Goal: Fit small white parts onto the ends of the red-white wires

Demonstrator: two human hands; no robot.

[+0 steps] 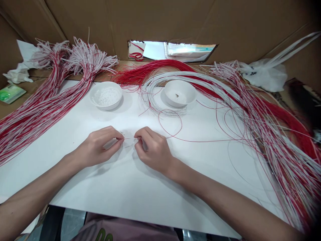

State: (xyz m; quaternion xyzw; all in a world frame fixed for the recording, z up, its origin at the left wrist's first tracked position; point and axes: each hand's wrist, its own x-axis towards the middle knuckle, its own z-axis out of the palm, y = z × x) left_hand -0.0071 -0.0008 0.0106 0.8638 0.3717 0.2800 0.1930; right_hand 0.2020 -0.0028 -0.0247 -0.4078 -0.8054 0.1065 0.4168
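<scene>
On the near side of the bowl of white bits [106,95], the left hand [103,144] holds a thin strand [129,138] in narrow pinch. The strand points rightward, its long axis towards the right hand [154,147], which is further right of the bowl, fingers curled; what they hold, I cannot tell.

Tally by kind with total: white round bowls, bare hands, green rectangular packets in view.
White round bowls: 2
Bare hands: 2
Green rectangular packet: 1
Total: 5
</scene>
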